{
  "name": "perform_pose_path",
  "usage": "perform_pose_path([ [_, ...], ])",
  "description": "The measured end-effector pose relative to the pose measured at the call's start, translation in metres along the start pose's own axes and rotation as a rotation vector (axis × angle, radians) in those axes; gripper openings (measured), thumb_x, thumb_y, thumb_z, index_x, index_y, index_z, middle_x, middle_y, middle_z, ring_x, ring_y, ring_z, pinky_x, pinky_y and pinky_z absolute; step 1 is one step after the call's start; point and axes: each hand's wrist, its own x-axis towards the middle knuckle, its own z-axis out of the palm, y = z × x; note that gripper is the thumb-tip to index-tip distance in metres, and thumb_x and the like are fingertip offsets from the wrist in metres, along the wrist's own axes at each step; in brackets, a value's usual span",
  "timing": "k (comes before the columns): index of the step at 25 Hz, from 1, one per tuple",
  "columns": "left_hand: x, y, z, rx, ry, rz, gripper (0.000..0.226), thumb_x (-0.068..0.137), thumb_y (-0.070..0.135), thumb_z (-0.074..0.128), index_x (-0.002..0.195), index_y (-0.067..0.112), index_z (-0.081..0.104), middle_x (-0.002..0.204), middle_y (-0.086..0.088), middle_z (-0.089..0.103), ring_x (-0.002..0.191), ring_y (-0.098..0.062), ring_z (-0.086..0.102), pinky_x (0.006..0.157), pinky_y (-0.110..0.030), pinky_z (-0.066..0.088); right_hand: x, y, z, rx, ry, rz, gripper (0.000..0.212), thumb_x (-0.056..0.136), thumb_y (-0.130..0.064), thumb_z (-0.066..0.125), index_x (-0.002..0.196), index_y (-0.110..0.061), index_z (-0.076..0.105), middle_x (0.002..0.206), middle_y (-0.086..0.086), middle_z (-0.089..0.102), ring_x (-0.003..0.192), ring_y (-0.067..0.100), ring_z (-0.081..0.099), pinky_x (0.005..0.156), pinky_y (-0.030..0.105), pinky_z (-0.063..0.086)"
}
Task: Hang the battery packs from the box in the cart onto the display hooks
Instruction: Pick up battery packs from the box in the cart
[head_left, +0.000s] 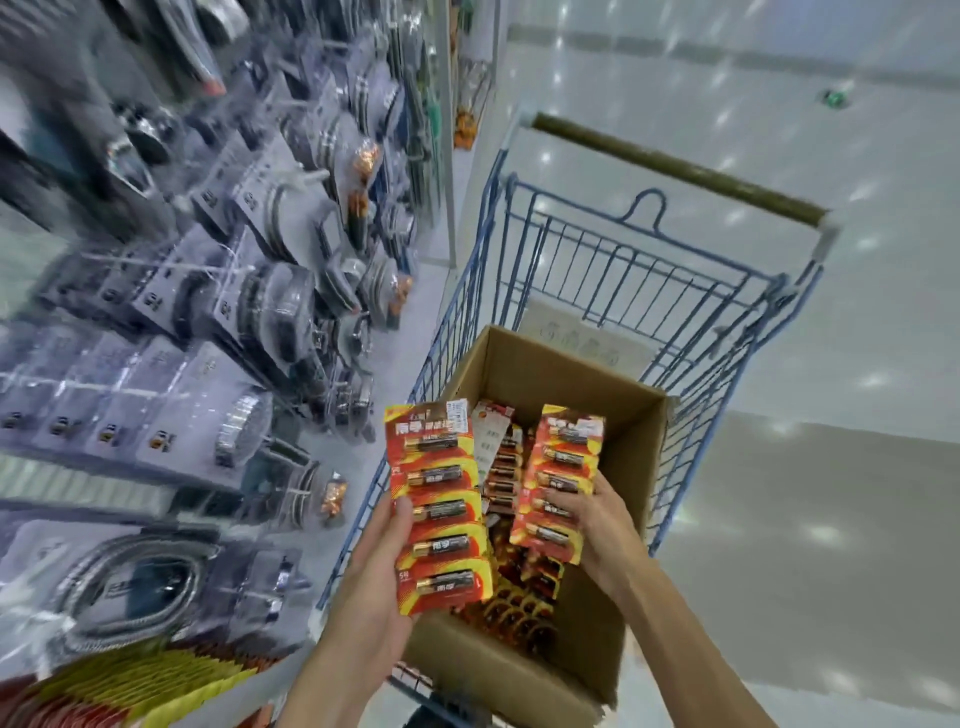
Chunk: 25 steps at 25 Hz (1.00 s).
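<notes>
**Red-and-yellow battery strips are resting in both hands above the open box**

Cardboard is forming the box (636, 457), which is sitting with its flaps open inside the blue wire cart (618, 260). The left hand (371, 587) is gripping one battery strip (441, 512) by its left edge. The thumb is lying across the front of the card and the fingers are hiding behind it. This strip is carrying five batteries in a column and is hanging over the box's left wall, with its lower end near the closest corner.

The right hand (600, 527) is clutching a second strip (566, 467) at its lower half, fingers curling over the front of the card. That strip is standing roughly upright within the box opening, just beside the first but not touching it.

Beneath and between them, loose packs (514, 608) are lying jumbled in the bottom of the box.

To the left, a display rack (260, 306) is showing rows of hanging packaged goods, too blurred to identify. Yellow and red packets (135, 683) are fanning out at its lower end. The cart's brown handle (675, 169) is pointing away over a pale glossy floor (841, 338).
</notes>
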Motion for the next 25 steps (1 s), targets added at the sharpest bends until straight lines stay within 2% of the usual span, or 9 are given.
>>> perform_pose_path([
  [3,-0.032,0.008,-0.002,0.019,-0.02,0.057,0.053,0.094,0.043,0.055,0.144,0.024,0.055,0.122,-0.012,0.076,0.109,-0.036,0.074,0.097,-0.055,0.055,-0.075,-0.019,0.007,0.032,-0.131,-0.124,0.047,0.094,-0.003,0.067,0.134,-0.026,0.057,0.12,0.008,0.075,0.109,0.03,0.074,0.094,0.055,0.057],
  [7,-0.09,0.013,-0.016,-0.02,-0.023,0.183,0.038,0.101,0.037,0.054,0.135,0.024,0.061,0.115,-0.01,0.078,0.101,-0.031,0.077,0.082,-0.046,0.059,-0.153,-0.03,0.024,0.022,-0.334,-0.175,0.044,0.096,-0.01,0.064,0.138,-0.02,0.055,0.126,0.014,0.071,0.115,0.036,0.07,0.094,0.053,0.057],
  [12,-0.172,-0.027,-0.052,-0.185,0.108,0.354,0.039,0.094,0.036,0.062,0.13,0.021,0.067,0.113,-0.011,0.079,0.096,-0.032,0.078,0.066,-0.04,0.065,-0.216,-0.006,0.037,0.014,-0.532,-0.141,0.044,0.099,-0.035,0.053,0.139,-0.017,0.058,0.128,0.019,0.07,0.114,0.038,0.07,0.089,0.05,0.059],
  [16,-0.241,-0.088,-0.072,-0.335,0.237,0.455,0.036,0.091,0.034,0.064,0.124,0.021,0.071,0.111,-0.012,0.079,0.094,-0.034,0.078,0.076,-0.048,0.063,-0.255,0.036,0.039,-0.068,-0.729,-0.115,0.043,0.106,-0.035,0.042,0.138,-0.011,0.059,0.131,0.025,0.066,0.115,0.042,0.068,0.09,0.053,0.059],
  [20,-0.315,-0.141,-0.107,-0.459,0.402,0.563,0.045,0.084,0.036,0.07,0.128,0.025,0.069,0.113,-0.007,0.079,0.095,-0.029,0.078,0.082,-0.044,0.057,-0.305,0.08,0.056,-0.171,-0.928,-0.058,0.045,0.106,-0.035,0.042,0.139,-0.008,0.058,0.126,0.022,0.069,0.106,0.038,0.071,0.086,0.052,0.061],
  [21,-0.331,-0.151,-0.115,-0.472,0.441,0.578,0.04,0.087,0.036,0.07,0.126,0.026,0.069,0.113,-0.005,0.079,0.096,-0.028,0.078,0.082,-0.044,0.057,-0.315,0.089,0.061,-0.207,-0.977,-0.053,0.044,0.106,-0.035,0.043,0.138,-0.009,0.059,0.125,0.021,0.07,0.107,0.037,0.071,0.087,0.053,0.06],
  [23,-0.362,-0.174,-0.134,-0.489,0.515,0.615,0.025,0.097,0.038,0.063,0.119,0.03,0.071,0.11,-0.004,0.08,0.096,-0.027,0.078,0.083,-0.045,0.056,-0.339,0.113,0.074,-0.328,-1.059,-0.046,0.043,0.105,-0.039,0.047,0.138,-0.015,0.061,0.129,0.018,0.07,0.115,0.039,0.069,0.098,0.06,0.054],
  [25,-0.392,-0.191,-0.151,-0.528,0.574,0.671,0.029,0.099,0.04,0.061,0.124,0.029,0.07,0.113,-0.006,0.079,0.101,-0.03,0.077,0.087,-0.048,0.057,-0.361,0.135,0.087,-0.409,-1.107,-0.024,0.041,0.105,-0.04,0.048,0.135,-0.017,0.063,0.129,0.017,0.07,0.116,0.039,0.069,0.099,0.062,0.053],
])
